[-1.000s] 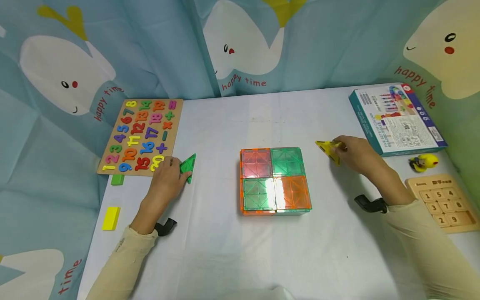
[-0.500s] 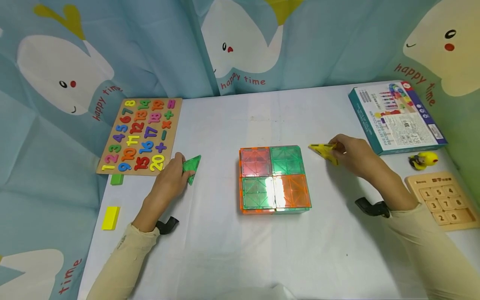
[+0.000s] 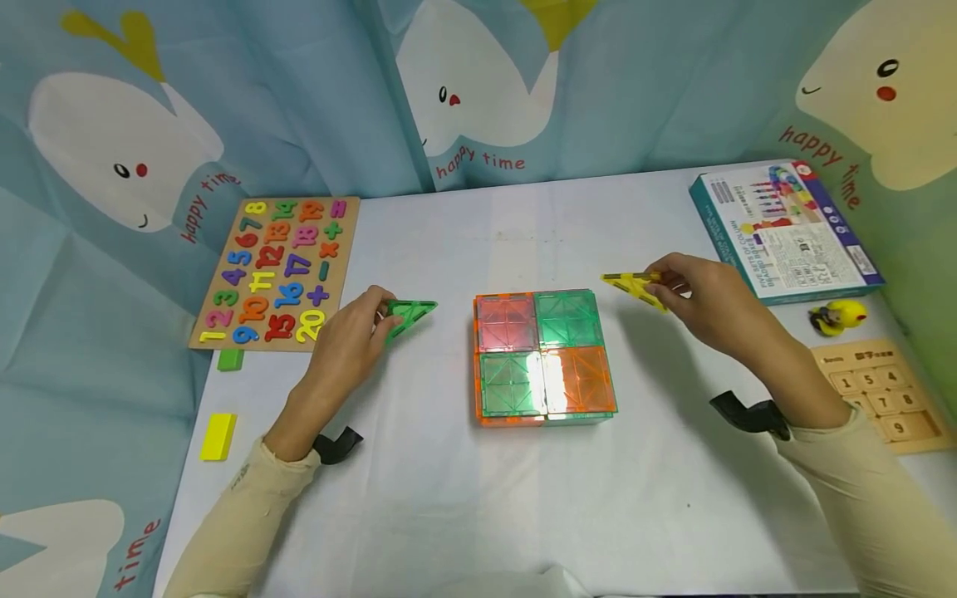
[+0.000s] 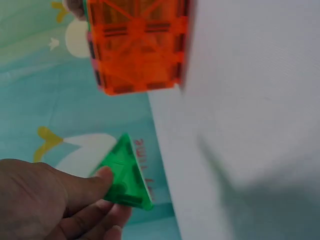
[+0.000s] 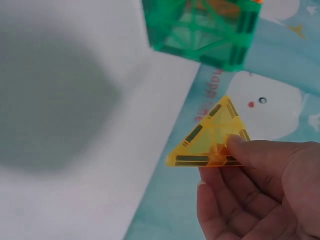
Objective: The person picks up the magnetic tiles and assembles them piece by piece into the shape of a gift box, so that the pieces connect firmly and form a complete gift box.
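Observation:
My left hand [image 3: 350,336] pinches a green triangular magnetic tile [image 3: 410,313] between thumb and fingers, left of the block. In the left wrist view the thumb lies on the face of that tile [image 4: 123,176]. On the other side, my right hand [image 3: 706,301] pinches a yellow triangular magnetic tile [image 3: 634,287] by one edge; its point faces the block. A box-shaped block of square magnetic tiles [image 3: 544,357] stands between the hands, its top showing red, green and orange squares. The block's orange side [image 4: 140,47] shows to the left wrist camera, a green side [image 5: 197,32] to the right.
A wooden number board [image 3: 277,274] lies at the back left, with a green block [image 3: 230,360] and a yellow block [image 3: 218,437] in front. At the right are a boxed toy [image 3: 788,232], a yellow duck figure [image 3: 839,316] and a wooden number puzzle [image 3: 882,397].
Both hands have lifted and moved inward, toward the tile block. The green tile has turned and come right; the yellow tile has come left. The block has stayed in place.

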The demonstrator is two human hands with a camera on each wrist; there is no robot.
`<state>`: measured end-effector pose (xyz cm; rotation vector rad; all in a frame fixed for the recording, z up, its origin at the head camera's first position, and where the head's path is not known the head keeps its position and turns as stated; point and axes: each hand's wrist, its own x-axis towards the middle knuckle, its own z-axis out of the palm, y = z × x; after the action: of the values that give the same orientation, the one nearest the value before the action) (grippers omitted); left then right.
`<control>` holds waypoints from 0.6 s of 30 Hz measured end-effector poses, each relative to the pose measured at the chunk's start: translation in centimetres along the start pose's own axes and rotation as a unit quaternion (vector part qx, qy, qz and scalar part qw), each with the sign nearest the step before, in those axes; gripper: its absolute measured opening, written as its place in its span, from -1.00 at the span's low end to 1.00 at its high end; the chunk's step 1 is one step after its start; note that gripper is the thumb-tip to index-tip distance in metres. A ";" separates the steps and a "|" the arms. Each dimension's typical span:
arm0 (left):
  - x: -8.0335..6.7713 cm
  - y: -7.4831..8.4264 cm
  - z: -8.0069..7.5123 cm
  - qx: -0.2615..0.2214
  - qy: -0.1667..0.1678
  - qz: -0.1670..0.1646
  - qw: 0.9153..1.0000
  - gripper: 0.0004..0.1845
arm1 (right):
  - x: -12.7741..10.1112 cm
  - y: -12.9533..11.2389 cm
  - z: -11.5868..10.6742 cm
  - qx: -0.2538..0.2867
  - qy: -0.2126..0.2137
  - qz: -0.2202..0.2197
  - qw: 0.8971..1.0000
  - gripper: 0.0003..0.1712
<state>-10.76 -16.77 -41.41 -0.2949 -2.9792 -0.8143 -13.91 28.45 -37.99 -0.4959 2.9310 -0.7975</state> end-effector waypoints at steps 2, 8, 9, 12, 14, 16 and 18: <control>0.1 0.8 -0.3 -0.005 0.004 0.005 1.000 -0.76 | -0.2 -0.6 -0.2 0.005 0.007 -0.010 1.000 -0.78; -0.2 3.9 -1.2 -0.031 0.004 0.047 0.998 -0.78 | -0.8 -2.8 -0.7 0.006 0.025 -0.044 0.999 -0.81; -0.2 4.4 -1.2 -0.035 0.003 0.059 0.998 -0.78 | -0.9 -3.2 -0.7 0.006 0.025 -0.049 0.998 -0.81; -0.3 5.6 -0.9 -0.039 0.001 0.098 0.994 -0.80 | -1.3 -4.2 -0.6 0.006 0.025 -0.071 0.997 -0.80; -0.3 6.3 -0.5 -0.037 0.000 0.124 0.992 -0.81 | -1.6 -4.7 -0.3 0.005 0.025 -0.093 0.995 -0.78; -0.4 6.9 0.0 -0.031 -0.005 0.148 0.989 -0.83 | -1.9 -5.2 0.0 0.002 0.025 -0.115 0.993 -0.76; -0.4 7.5 0.6 -0.022 -0.011 0.167 0.986 -0.83 | -2.1 -5.6 0.3 0.001 0.021 -0.137 0.990 -0.74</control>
<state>-8.95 -10.22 -38.25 -0.7847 -2.8157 -0.8399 -10.24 24.40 -35.52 -0.9062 2.9384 -0.8453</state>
